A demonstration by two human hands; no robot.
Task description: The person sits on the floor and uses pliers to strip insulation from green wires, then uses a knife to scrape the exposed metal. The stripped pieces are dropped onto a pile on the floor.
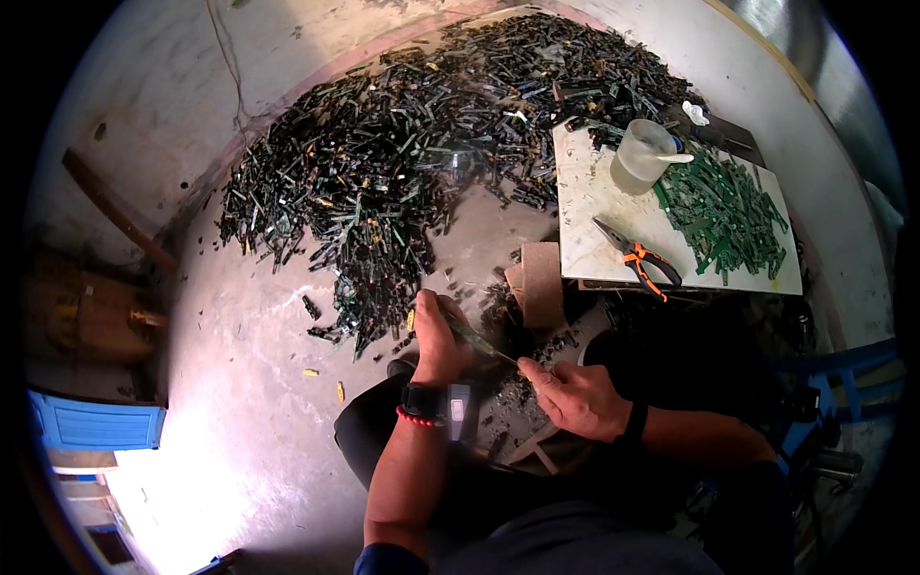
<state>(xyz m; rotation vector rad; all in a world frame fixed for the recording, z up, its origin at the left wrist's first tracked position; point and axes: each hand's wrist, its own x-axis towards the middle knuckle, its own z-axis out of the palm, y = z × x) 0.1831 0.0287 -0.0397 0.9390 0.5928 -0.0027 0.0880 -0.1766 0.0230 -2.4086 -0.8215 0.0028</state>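
Over the floor between my knees, my left hand [435, 345] grips one end of a narrow dark green strip [472, 336], which looks like a piece of circuit board. My right hand [575, 399] is closed around a tool with a thin metal shaft [507, 356], possibly a screwdriver. Its handle is mostly hidden in my fist. The shaft's tip meets or overlaps the near end of the strip; contact cannot be told. Dark debris [514, 406] lies scattered on the floor beneath both hands.
A large heap of dark electronic strips [402, 144] spreads along the wall. To the right, a white board [586, 237] carries orange-and-black pliers [636, 257], a plastic cup [638, 158] and green circuit board strips [726, 215]. A brick [543, 287] stands beside the board. A blue crate [97, 420] sits left.
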